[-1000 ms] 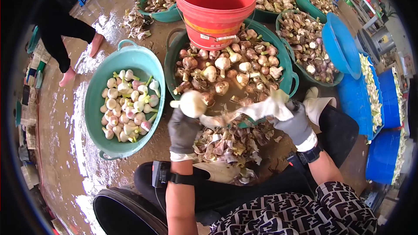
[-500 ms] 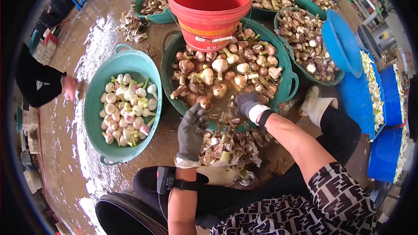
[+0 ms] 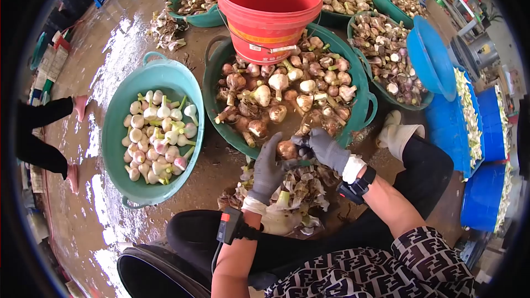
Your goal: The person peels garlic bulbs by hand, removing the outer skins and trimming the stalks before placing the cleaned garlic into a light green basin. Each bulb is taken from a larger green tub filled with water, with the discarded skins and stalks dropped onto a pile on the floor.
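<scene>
A brownish, unpeeled garlic bulb [image 3: 287, 149] is held between my two gloved hands, over the front rim of the large green tub [image 3: 361, 85]. My left hand [image 3: 268, 170] closes on its left side, fingers pointing up. My right hand [image 3: 327, 150] grips it from the right with bent fingers, and its fingertips are partly hidden. Dirty garlic bulbs [image 3: 261, 95] lie in the tub with some muddy water. Below my hands is a heap of peeled-off garlic skins [image 3: 309, 187]. Cleaned white garlic [image 3: 157, 138] fills part of the oval green tub [image 3: 118, 110] to the left.
A red bucket [image 3: 270, 25] stands at the back of the large tub. More tubs of garlic [image 3: 386, 49] stand behind and right, beside a blue basin [image 3: 430, 58] and blue crates [image 3: 486, 196]. A person's legs [image 3: 44, 132] are at far left on the wet floor [image 3: 83, 187].
My hands have come together over the tub's front rim and now hold a garlic bulb between them. At far left, the other person's legs have shifted and both feet show.
</scene>
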`<state>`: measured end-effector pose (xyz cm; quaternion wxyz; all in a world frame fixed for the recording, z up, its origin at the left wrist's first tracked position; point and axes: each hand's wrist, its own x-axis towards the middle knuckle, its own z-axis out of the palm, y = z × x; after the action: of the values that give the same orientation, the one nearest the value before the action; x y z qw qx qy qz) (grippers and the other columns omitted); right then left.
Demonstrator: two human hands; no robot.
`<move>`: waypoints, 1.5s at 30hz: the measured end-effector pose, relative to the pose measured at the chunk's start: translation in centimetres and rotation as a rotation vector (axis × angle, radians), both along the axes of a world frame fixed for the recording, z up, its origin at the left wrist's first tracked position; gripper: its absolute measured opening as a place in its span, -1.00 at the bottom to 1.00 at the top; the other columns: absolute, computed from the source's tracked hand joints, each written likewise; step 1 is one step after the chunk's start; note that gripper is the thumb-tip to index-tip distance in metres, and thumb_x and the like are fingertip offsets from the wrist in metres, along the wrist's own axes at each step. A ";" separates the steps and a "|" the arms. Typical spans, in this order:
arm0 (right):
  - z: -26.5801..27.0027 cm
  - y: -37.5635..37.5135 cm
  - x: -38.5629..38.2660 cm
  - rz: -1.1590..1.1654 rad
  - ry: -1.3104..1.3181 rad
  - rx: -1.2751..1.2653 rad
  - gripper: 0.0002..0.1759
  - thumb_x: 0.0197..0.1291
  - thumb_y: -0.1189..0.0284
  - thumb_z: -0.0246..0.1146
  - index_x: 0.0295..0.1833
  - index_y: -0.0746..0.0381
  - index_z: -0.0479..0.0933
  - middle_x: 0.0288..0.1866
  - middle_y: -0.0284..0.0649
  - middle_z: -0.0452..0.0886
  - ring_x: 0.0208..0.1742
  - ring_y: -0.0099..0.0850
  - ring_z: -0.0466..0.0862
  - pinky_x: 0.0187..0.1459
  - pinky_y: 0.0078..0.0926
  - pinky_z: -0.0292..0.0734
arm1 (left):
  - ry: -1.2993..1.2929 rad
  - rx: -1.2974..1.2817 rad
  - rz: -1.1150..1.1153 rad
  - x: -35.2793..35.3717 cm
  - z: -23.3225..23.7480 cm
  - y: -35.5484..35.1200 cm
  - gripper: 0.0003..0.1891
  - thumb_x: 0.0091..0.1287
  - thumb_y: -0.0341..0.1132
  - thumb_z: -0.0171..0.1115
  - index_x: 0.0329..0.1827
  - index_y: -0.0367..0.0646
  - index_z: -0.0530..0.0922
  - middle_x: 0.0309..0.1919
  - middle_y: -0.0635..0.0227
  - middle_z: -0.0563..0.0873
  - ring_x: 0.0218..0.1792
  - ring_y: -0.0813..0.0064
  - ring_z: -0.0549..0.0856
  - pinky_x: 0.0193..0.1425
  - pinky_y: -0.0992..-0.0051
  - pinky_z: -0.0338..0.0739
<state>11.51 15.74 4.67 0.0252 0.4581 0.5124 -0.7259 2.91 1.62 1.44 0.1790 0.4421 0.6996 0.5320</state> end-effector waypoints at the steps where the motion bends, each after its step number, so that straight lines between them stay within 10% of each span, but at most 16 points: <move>1: -0.3 -0.1 0.1 -0.033 0.069 -0.046 -0.77 0.01 0.38 0.30 -0.44 0.31 0.44 -0.63 -0.29 0.48 -0.70 -0.53 0.47 -0.72 -0.60 0.39 | -0.174 0.017 -0.024 -0.1 -0.2 -0.1 -0.29 -0.11 -0.38 0.41 0.15 -0.29 0.28 -0.01 0.12 0.47 0.03 0.30 0.47 0.08 0.42 0.38; 9: -0.5 -0.4 0.8 -0.005 0.220 0.039 -0.76 0.00 0.47 0.29 -0.49 0.30 0.35 -0.62 -0.26 0.48 -0.71 -0.55 0.45 -0.71 -0.60 0.38 | -0.750 0.207 -0.131 -0.5 0.7 -1.1 -0.46 0.18 -0.16 0.19 0.13 -0.31 0.30 0.01 0.19 0.48 -0.03 0.41 0.50 0.03 0.51 0.41; 18: 0.7 -0.8 1.5 0.617 0.192 1.293 -0.77 -0.12 0.54 0.24 -0.26 0.30 0.44 -0.32 -0.18 0.53 -0.24 -0.45 0.52 -0.22 -0.42 0.40 | -1.647 0.249 -0.248 -0.7 2.8 -0.9 -0.60 0.35 -0.05 -0.19 -0.04 -0.20 0.40 -0.36 0.32 0.56 -0.48 0.60 0.46 -0.52 0.64 0.28; 21: 2.4 -1.5 1.1 0.535 0.028 0.887 -0.73 -0.06 0.50 0.25 -0.19 0.33 0.44 -0.22 -0.15 0.54 -0.16 -0.41 0.53 -0.17 -0.40 0.41 | -1.373 0.196 -0.038 -0.2 3.0 0.0 -0.56 0.34 0.02 -0.17 -0.05 -0.20 0.42 -0.34 0.37 0.55 -0.37 0.63 0.50 -0.42 0.65 0.36; 24: 1.0 -2.1 1.4 0.159 0.229 0.652 -0.89 -0.02 0.56 0.21 -0.34 0.37 0.49 -0.53 -0.26 0.53 -0.49 -0.43 0.53 -0.44 -0.47 0.43 | -0.926 0.273 0.240 0.9 0.6 0.8 -0.52 0.34 0.06 -0.19 -0.08 -0.21 0.44 -0.45 0.43 0.54 -0.46 0.67 0.51 -0.51 0.69 0.36; 27: 0.3 -1.9 2.2 -0.027 0.674 -0.416 -0.88 0.03 0.64 0.12 -0.27 0.36 0.50 -0.39 -0.20 0.59 -0.35 -0.41 0.60 -0.30 -0.54 0.53 | -1.401 0.181 0.060 -0.9 1.6 -1.2 -0.60 0.33 -0.05 -0.06 -0.09 -0.25 0.46 -0.59 0.47 0.54 -0.69 0.71 0.43 -0.71 0.72 0.23; 29: -2.1 -2.1 2.8 -0.050 0.631 -0.375 -0.86 0.03 0.58 0.17 -0.24 0.33 0.49 -0.42 -0.28 0.58 -0.41 -0.51 0.56 -0.37 -0.60 0.47 | -1.514 0.170 -0.041 -1.4 -0.4 -1.4 -0.60 0.33 -0.06 -0.04 -0.09 -0.27 0.46 -0.55 0.44 0.56 -0.63 0.70 0.47 -0.64 0.72 0.31; 34: -0.1 -2.7 2.4 0.019 0.393 -0.025 -0.80 0.00 0.45 0.24 -0.25 0.33 0.48 -0.46 -0.34 0.54 -0.48 -0.57 0.51 -0.45 -0.63 0.39 | -0.488 0.065 0.367 -1.6 2.1 -1.1 -0.63 0.25 -0.13 0.13 -0.14 -0.32 0.47 -0.36 0.38 0.58 -0.36 0.68 0.49 -0.25 0.68 0.39; 36: 0.0 -3.2 2.3 0.265 0.317 0.664 -0.76 -0.01 0.40 0.25 -0.25 0.33 0.48 -0.48 -0.32 0.54 -0.49 -0.54 0.50 -0.45 -0.61 0.39 | -0.661 0.060 0.334 -1.9 1.0 -0.7 -0.69 0.20 -0.22 0.20 -0.19 -0.33 0.50 -0.41 0.42 0.59 -0.42 0.68 0.48 -0.31 0.67 0.40; 40: 0.0 -1.8 3.9 0.054 0.676 0.077 -0.80 0.03 0.42 0.21 -0.23 0.28 0.49 -0.46 -0.28 0.57 -0.41 -0.53 0.56 -0.38 -0.56 0.50 | -0.784 -0.044 0.289 -1.9 1.7 -1.5 -0.77 0.21 -0.26 0.18 -0.26 -0.29 0.55 -0.49 0.49 0.59 -0.52 0.71 0.46 -0.40 0.68 0.36; 41: 0.3 -1.2 4.3 0.206 0.509 0.716 -0.83 0.03 0.46 0.19 -0.25 0.30 0.48 -0.45 -0.31 0.56 -0.39 -0.52 0.58 -0.34 -0.52 0.54 | -0.852 0.046 0.195 -2.2 2.0 -1.8 -0.76 0.22 -0.25 0.17 -0.25 -0.27 0.55 -0.45 0.46 0.60 -0.52 0.72 0.46 -0.41 0.68 0.35; 42: 1.4 -0.5 4.4 -0.147 0.615 -0.054 -0.84 -0.02 0.47 0.22 -0.28 0.27 0.50 -0.40 -0.33 0.60 -0.38 -0.51 0.61 -0.30 -0.56 0.54 | -0.917 0.135 0.096 -2.5 2.2 -2.0 -0.76 0.23 -0.23 0.16 -0.23 -0.26 0.55 -0.41 0.44 0.61 -0.52 0.72 0.45 -0.43 0.69 0.34; 44: 5.1 0.3 5.6 0.222 0.352 1.097 -0.82 -0.08 0.46 0.25 -0.29 0.23 0.50 -0.36 -0.31 0.61 -0.35 -0.54 0.61 -0.26 -0.60 0.53 | -1.039 0.290 0.029 -2.6 3.4 -2.1 -0.76 0.26 -0.28 0.10 -0.12 -0.27 0.49 -0.29 0.32 0.61 -0.36 0.56 0.59 -0.27 0.60 0.50; 45: 4.5 1.1 6.2 0.253 0.363 1.207 -0.81 -0.09 0.45 0.25 -0.28 0.22 0.50 -0.37 -0.32 0.61 -0.36 -0.55 0.61 -0.26 -0.61 0.52 | -1.090 0.340 -0.002 -3.0 3.3 -2.3 -0.75 0.28 -0.29 0.06 -0.09 -0.28 0.47 -0.22 0.28 0.59 -0.25 0.47 0.59 -0.15 0.50 0.50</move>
<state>17.74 16.89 9.22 -0.2388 0.1973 0.8770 -0.3674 -0.08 -0.70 4.78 0.4410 0.1270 0.4101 0.7882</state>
